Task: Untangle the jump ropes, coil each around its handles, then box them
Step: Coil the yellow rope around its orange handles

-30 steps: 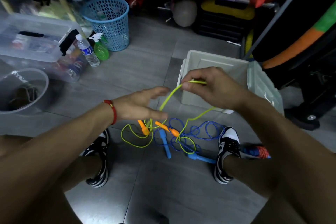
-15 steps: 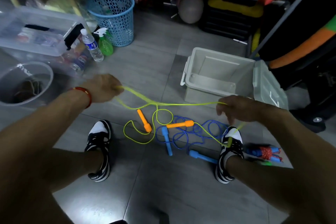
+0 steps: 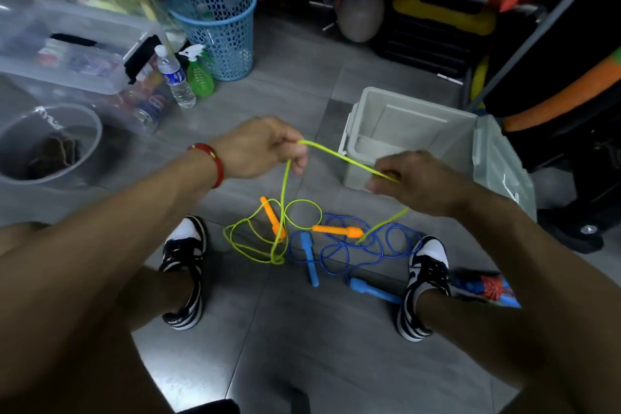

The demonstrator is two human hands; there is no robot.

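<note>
A yellow-green jump rope (image 3: 284, 191) with two orange handles (image 3: 337, 230) lies partly on the grey floor between my shoes. My left hand (image 3: 258, 148) pinches the rope and lifts a strand up from the pile. My right hand (image 3: 415, 180) grips the same rope, so a short stretch runs taut between both hands. A blue jump rope (image 3: 356, 245) with blue handles (image 3: 309, 257) lies coiled loosely beside it, overlapping the yellow-green one. An open pale grey box (image 3: 369, 101) stands just beyond my right hand, its lid (image 3: 500, 158) hanging off the right side.
A blue mesh bin (image 3: 215, 23), a water bottle (image 3: 174, 77) and a green spray bottle (image 3: 198, 72) stand at the back left near clear storage tubs (image 3: 67, 44). A round clear container (image 3: 43, 141) sits at the left. A red-blue rope bundle (image 3: 487, 287) lies by my right shoe (image 3: 425, 282).
My hands were spread wide with the rope stretched between them; now they have come closer together, the left hand moving right and the right hand rising toward the box.
</note>
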